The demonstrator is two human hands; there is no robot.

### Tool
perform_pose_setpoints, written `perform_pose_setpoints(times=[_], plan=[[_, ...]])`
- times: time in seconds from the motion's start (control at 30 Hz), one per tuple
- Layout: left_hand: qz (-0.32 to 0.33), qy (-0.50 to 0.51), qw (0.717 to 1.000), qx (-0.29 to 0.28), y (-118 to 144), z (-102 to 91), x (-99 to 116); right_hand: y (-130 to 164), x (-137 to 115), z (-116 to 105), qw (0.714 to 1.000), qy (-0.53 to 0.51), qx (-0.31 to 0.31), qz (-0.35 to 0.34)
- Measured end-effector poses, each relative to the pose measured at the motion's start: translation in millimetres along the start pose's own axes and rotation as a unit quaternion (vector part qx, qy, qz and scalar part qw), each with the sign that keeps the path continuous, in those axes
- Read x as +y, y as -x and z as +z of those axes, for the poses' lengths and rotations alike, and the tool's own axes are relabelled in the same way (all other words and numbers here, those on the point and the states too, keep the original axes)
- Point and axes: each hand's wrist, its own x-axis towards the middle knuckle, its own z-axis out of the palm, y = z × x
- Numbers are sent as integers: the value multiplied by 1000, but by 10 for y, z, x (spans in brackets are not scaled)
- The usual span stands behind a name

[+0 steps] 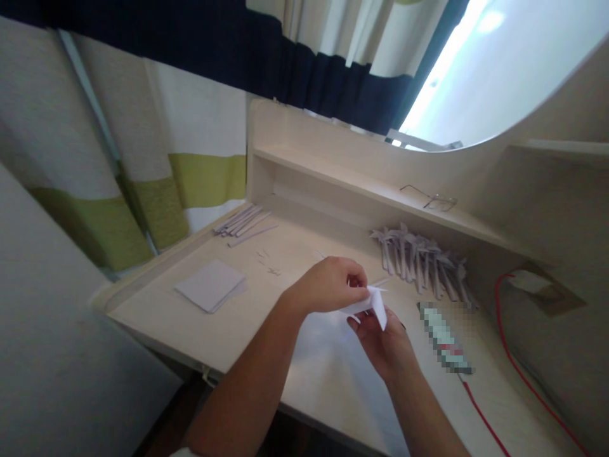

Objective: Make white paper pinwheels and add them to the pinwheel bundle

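Note:
Over the desk's middle, my left hand (330, 285) pinches a white folded paper (378, 308) from above, its fingers curled. From below and the right, my right hand (387, 346) supports the same paper, thumb and fingers around its lower side. Folded flaps point up and to the right, and one hangs down; my fingers hide part of the piece. To the left lies a stack of white paper squares (212, 285). Small thin pieces (272, 271), too small to name, are scattered behind it. Rolled paper sticks (242, 220) sit at the back left.
Several white paper pinwheels on sticks (419, 254) lie in a row at the back right. A blurred phone-like device (445, 339) with a red cable (483, 412) is right of my hands. Glasses (440, 203) rest on the raised shelf (333, 174); a mirror (514, 70) stands above.

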Motion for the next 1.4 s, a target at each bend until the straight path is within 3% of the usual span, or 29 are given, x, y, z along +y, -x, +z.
perform_pose_setpoints(times=[0.17,0.37,0.7,1.1,1.23,1.33,1.4], plan=[[14,-28,999,-12,-208,143,1,-111,-109,-138,1000,-16,8,-14],[56,-54,997,-10,-264,211,-57,-162,-42,-243,999,-36,4,-11],[117,-61,991,0,-171,159,29,-101,-105,-169,996,-25,-78,-36],[101,-57,993,-25,-161,68,126,-71,-176,-132,996,-22,-69,-58],[38,-126,991,-20,-292,-166,-23,-92,-176,-188,993,-15,-91,-67],[-65,-213,974,40,-535,-560,-419,-102,-179,-244,993,-8,-96,-69],[-159,-276,944,81,-670,-891,-761,-111,-171,-284,993,1,-94,-67]])
